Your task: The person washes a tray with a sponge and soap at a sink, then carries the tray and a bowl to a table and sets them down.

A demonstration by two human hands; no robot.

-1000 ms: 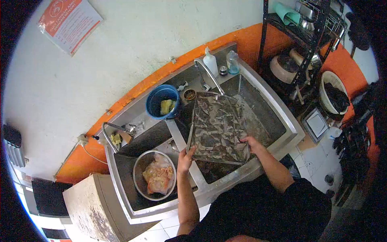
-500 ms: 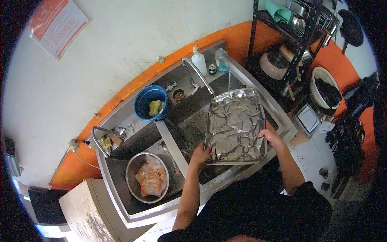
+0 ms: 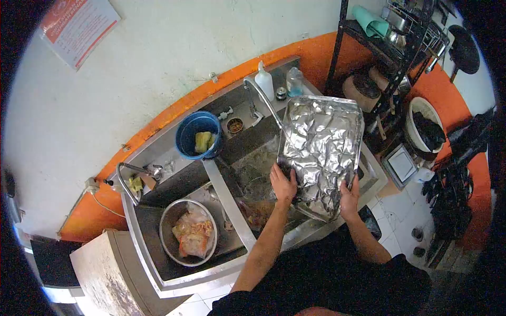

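A rectangular metal tray (image 3: 324, 152), its surface crinkled and shiny like foil, is held tilted over the right sink basin (image 3: 255, 163). My left hand (image 3: 284, 185) grips its lower left side, the fingers partly on the surface. On the lower right edge, my right hand (image 3: 349, 199) is closed round the rim. The curved faucet (image 3: 263, 97) reaches to the tray's upper left side. Whether water is running cannot be made out. Something reddish lies at the bottom of the basin, just left of my left hand.
A blue bucket (image 3: 197, 135) with a yellow-green sponge stands on the sink divider. The left basin holds a steel bowl (image 3: 188, 232) with plastic-wrapped food. Bottles (image 3: 264, 81) stand behind the faucet. At the right are a black shelf (image 3: 369, 39) and a white basket (image 3: 416, 129).
The tray has tilted and shifted right and up, its surface now brighter. My left hand has moved right onto its side, and my right hand has slid down toward its lower right corner.
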